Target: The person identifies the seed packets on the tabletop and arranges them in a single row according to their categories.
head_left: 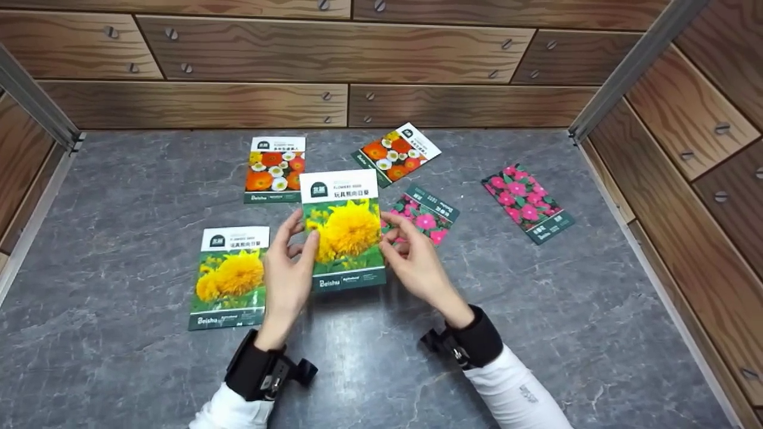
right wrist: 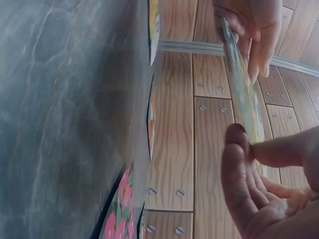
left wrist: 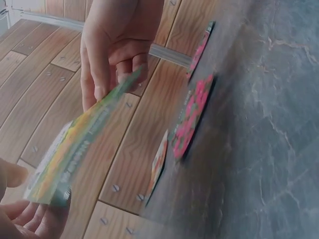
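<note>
A yellow-flower packet (head_left: 349, 238) is held up off the grey marbled table (head_left: 536, 310), between both hands, its printed front facing the head camera. The left hand (head_left: 289, 268) pinches its left edge, thumb on the front and the other fingers partly hidden behind. The right hand (head_left: 420, 268) pinches the opposite edge between thumb and fingers. Both wrist views catch the packet nearly edge-on and blurred; it is probably a single one, but that is hard to be sure of. The left wrist view cuts the left hand off at its lower left corner; the right wrist view crops the right hand at its right border.

Beyond it, an upright poppy packet (head_left: 275, 170) has its lower right corner covered by the held one. The near pink packet (head_left: 426, 217) is partly hidden by the right hand. A matching yellow packet (head_left: 229, 280) lies just beside the left hand. Farther out, a slanted poppy packet (head_left: 396, 155) and a far pink packet (head_left: 527, 205) show whole in the head view.
</note>
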`<state>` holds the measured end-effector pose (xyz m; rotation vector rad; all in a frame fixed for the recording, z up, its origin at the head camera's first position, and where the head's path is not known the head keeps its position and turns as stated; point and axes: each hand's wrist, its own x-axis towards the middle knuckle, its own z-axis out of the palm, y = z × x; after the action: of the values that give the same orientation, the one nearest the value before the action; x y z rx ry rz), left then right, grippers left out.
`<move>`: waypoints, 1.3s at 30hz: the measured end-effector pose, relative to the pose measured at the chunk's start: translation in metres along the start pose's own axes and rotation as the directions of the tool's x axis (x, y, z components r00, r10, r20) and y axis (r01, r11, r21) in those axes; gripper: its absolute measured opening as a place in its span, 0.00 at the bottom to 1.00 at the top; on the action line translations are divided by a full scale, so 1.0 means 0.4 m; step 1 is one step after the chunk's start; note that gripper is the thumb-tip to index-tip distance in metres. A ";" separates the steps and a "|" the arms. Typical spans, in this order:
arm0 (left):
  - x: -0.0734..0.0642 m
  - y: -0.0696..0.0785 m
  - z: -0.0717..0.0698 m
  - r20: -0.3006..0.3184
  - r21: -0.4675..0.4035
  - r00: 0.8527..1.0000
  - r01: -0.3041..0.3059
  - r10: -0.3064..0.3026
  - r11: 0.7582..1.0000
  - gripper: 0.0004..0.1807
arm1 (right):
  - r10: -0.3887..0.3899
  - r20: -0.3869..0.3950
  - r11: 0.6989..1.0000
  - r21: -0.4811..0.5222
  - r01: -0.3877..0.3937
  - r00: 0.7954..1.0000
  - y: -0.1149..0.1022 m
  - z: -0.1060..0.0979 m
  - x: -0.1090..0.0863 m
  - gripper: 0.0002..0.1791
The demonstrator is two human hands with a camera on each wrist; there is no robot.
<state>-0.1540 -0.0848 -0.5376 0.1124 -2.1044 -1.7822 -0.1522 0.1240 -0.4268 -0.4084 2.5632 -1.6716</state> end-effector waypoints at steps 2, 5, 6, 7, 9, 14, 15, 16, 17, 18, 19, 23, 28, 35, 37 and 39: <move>0.001 0.000 -0.003 0.003 0.002 1.000 -0.015 0.015 1.000 0.29 | 0.000 -0.003 0.999 0.042 0.000 1.000 -0.024 -0.003 -0.004 0.25; 0.004 -0.010 -0.009 0.006 0.033 0.999 -0.039 0.039 0.999 0.30 | 0.001 0.009 0.998 0.070 -0.002 1.000 -0.038 -0.004 -0.006 0.26; 0.006 -0.016 -0.012 0.006 0.049 0.999 -0.047 0.047 0.998 0.30 | 0.000 0.013 0.998 0.069 -0.001 1.000 -0.037 -0.002 -0.006 0.26; 0.007 -0.022 -0.014 0.007 0.066 0.999 -0.053 0.052 0.996 0.30 | 0.002 0.013 0.998 0.067 -0.003 1.000 -0.028 0.001 -0.003 0.26; 0.011 -0.036 -0.019 0.010 0.117 0.998 -0.069 0.068 0.991 0.30 | -0.001 0.007 0.998 0.060 0.000 1.000 -0.006 0.010 0.002 0.26; 0.021 -0.038 -0.034 0.008 0.280 0.989 -0.146 0.150 0.949 0.29 | -0.066 -0.007 0.998 -0.010 0.066 0.998 0.021 0.033 0.001 0.30; 0.021 -0.023 -0.040 0.016 0.298 0.988 -0.154 0.157 0.942 0.29 | -0.083 -0.005 0.996 -0.033 0.083 0.996 0.022 0.038 0.000 0.31; 0.019 0.009 -0.046 0.024 0.305 0.989 -0.144 0.143 0.942 0.29 | -0.099 -0.003 0.993 -0.062 0.099 0.995 0.022 0.043 -0.002 0.32; 0.015 0.045 -0.054 0.038 0.311 0.992 -0.126 0.120 0.942 0.28 | -0.112 0.002 0.989 -0.093 0.112 0.994 0.022 0.048 -0.004 0.33; 0.010 0.083 -0.063 0.058 0.321 0.994 -0.104 0.090 0.941 0.28 | -0.123 0.008 0.985 -0.123 0.123 0.992 0.022 0.052 -0.006 0.33; 0.006 0.123 -0.073 0.079 0.331 0.996 -0.069 0.045 0.941 0.29 | -0.131 0.015 0.980 -0.150 0.132 0.991 0.021 0.057 -0.007 0.33; -0.012 0.239 -0.106 0.195 0.471 0.975 -0.001 -0.104 0.882 0.34 | -0.151 0.052 0.947 -0.280 0.160 0.987 0.019 0.074 -0.011 0.35; -0.022 0.232 -0.125 0.258 0.647 0.953 -0.048 -0.159 0.761 0.40 | -0.085 0.132 0.857 -0.497 0.140 0.988 0.009 0.098 -0.015 0.42; -0.032 0.205 -0.147 0.244 0.756 0.958 -0.092 -0.148 0.648 0.37 | 0.044 0.246 0.727 -0.673 0.138 0.968 -0.020 0.154 -0.013 0.51; -0.033 0.202 -0.147 0.239 0.779 0.960 -0.098 -0.149 0.619 0.36 | 0.056 0.265 0.701 -0.697 0.151 0.963 -0.021 0.168 -0.013 0.51; -0.035 0.199 -0.142 0.240 0.799 0.959 -0.105 -0.154 0.593 0.37 | 0.070 0.276 0.686 -0.711 0.154 0.959 -0.017 0.177 -0.016 0.52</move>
<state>-0.1078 -0.1184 -0.4572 0.1241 -2.9913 -0.7048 -0.1315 0.0599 -0.4506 -0.6791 2.8757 -0.4325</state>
